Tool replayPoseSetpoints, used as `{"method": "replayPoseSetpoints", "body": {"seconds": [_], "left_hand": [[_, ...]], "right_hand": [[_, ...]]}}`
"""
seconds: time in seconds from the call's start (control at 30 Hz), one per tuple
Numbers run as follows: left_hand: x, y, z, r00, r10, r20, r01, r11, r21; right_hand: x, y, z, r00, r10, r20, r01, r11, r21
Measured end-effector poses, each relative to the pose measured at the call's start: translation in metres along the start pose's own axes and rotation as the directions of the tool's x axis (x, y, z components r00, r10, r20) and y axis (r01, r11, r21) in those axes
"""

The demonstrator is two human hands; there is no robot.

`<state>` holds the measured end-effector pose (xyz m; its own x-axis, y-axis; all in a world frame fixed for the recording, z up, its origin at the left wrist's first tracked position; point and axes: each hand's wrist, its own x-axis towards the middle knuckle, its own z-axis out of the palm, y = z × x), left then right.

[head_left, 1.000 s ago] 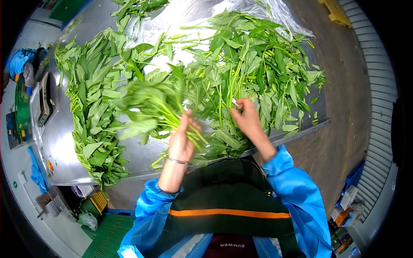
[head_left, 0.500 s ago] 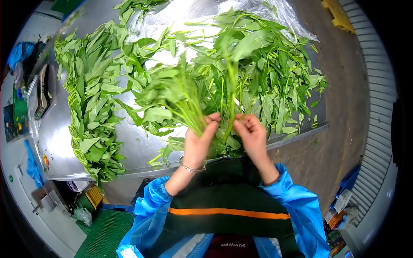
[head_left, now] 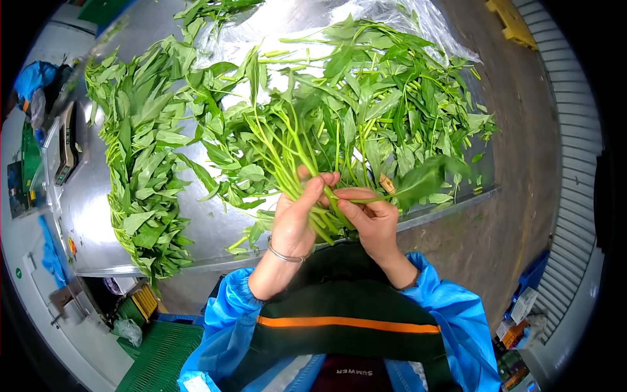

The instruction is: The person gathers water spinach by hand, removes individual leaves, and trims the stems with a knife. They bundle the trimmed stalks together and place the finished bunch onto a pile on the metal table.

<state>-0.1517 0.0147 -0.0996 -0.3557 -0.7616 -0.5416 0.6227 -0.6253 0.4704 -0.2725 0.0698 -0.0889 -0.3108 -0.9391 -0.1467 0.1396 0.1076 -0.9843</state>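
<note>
My left hand [head_left: 295, 219], with a bangle at its wrist, is wrapped round a bunch of green leafy stems [head_left: 277, 153] whose cut ends point down toward my apron. Close on its right, my right hand [head_left: 373, 222] pinches a leafy piece [head_left: 424, 184] at the lower end of a thick stem; the leaf stretches out to the right. Behind both hands lies a loose heap of greens [head_left: 418, 98] on the metal table [head_left: 95, 225]. A long row of aligned greens [head_left: 147, 157] runs down the table's left side.
Clear plastic sheeting [head_left: 444, 32] lies at the table's far side. A dark device [head_left: 67, 142] stands at the left edge. Below the table at left is a green crate [head_left: 160, 356]. A blue crate [head_left: 532, 274] is on the floor at right.
The thick stem has moved left from my right hand's side into the bunch in my left hand. My right hand has come nearer, and a leaf now extends rightward from its fingers.
</note>
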Motion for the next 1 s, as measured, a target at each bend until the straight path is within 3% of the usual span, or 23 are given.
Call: {"method": "replayPoseSetpoints", "body": {"seconds": [0.03, 0.17, 0.27, 0.3, 0.33, 0.37, 0.43, 0.47, 0.53, 0.57, 0.6, 0.63, 0.7, 0.73, 0.83, 0.87, 0.93, 1.0], "left_hand": [[-0.001, 0.000, 0.003, 1.000, 0.012, 0.015, -0.012, 1.000, -0.001], [-0.007, 0.001, 0.010, 0.997, 0.073, -0.011, -0.073, 0.997, 0.033], [0.001, 0.017, 0.007, 0.974, 0.219, -0.050, -0.213, 0.972, 0.100], [0.012, 0.038, -0.010, 0.954, 0.261, -0.147, -0.269, 0.962, -0.040], [0.025, 0.056, -0.025, 0.899, 0.370, -0.234, -0.396, 0.915, -0.075], [0.022, 0.066, -0.035, 0.913, 0.375, -0.162, -0.399, 0.905, -0.148], [0.011, 0.060, -0.025, 0.951, 0.274, -0.143, -0.287, 0.955, -0.080], [0.009, 0.053, -0.022, 0.959, 0.228, -0.168, -0.246, 0.965, -0.092], [0.008, 0.043, -0.016, 0.972, 0.173, -0.160, -0.204, 0.958, -0.201], [0.008, 0.038, -0.015, 0.979, 0.149, -0.140, -0.183, 0.945, -0.272], [0.007, 0.036, -0.011, 0.981, 0.132, -0.141, -0.168, 0.945, -0.281], [0.006, 0.033, -0.013, 0.986, 0.104, -0.132, -0.137, 0.953, -0.272], [0.003, 0.028, -0.020, 0.990, 0.002, -0.141, -0.027, 0.984, -0.174], [-0.001, 0.023, -0.020, 0.996, 0.031, -0.087, -0.045, 0.986, -0.159], [-0.008, 0.024, -0.021, 0.976, 0.010, -0.216, -0.038, 0.991, -0.125], [-0.006, 0.021, -0.025, 0.979, 0.075, -0.187, -0.102, 0.985, -0.139], [-0.007, 0.022, -0.021, 0.980, 0.074, -0.184, -0.094, 0.990, -0.104], [-0.010, 0.028, -0.012, 0.981, 0.107, -0.162, -0.117, 0.992, -0.053]], "right_hand": [[0.000, -0.004, 0.000, 1.000, 0.030, -0.006, -0.029, 0.998, 0.053], [-0.002, -0.003, -0.002, 0.988, -0.147, 0.053, 0.153, 0.979, -0.133], [-0.006, -0.008, -0.007, 0.986, -0.168, 0.012, 0.169, 0.984, -0.061], [-0.014, -0.015, -0.015, 0.993, 0.087, -0.084, -0.080, 0.994, 0.078], [-0.013, -0.009, -0.033, 0.982, 0.164, -0.098, -0.139, 0.966, 0.220], [-0.008, -0.004, -0.051, 0.966, 0.237, -0.100, -0.188, 0.915, 0.356], [0.022, -0.006, -0.067, 0.917, 0.397, -0.047, -0.246, 0.652, 0.717], [0.033, -0.006, -0.065, 0.926, 0.366, 0.089, -0.311, 0.610, 0.729], [0.034, -0.006, -0.034, 0.968, 0.212, 0.135, -0.246, 0.908, 0.338], [0.032, -0.010, -0.017, 0.947, 0.134, 0.293, -0.140, 0.990, 0.000], [0.027, -0.013, -0.006, 0.855, 0.293, 0.428, -0.351, 0.934, 0.061], [0.024, -0.005, 0.005, 0.843, 0.275, 0.462, -0.361, 0.926, 0.108], [0.021, -0.005, 0.023, 0.910, 0.207, 0.359, -0.318, 0.904, 0.287], [0.020, -0.002, 0.022, 0.911, 0.231, 0.342, -0.321, 0.917, 0.236], [0.012, 0.007, 0.016, 0.905, 0.298, 0.305, -0.341, 0.935, 0.098], [0.006, 0.008, 0.014, 0.895, 0.319, 0.310, -0.353, 0.934, 0.059], [0.002, 0.004, 0.010, 0.877, 0.332, 0.346, -0.329, 0.942, -0.069], [0.004, -0.004, 0.006, 0.855, 0.378, 0.355, -0.379, 0.923, -0.072]]}}
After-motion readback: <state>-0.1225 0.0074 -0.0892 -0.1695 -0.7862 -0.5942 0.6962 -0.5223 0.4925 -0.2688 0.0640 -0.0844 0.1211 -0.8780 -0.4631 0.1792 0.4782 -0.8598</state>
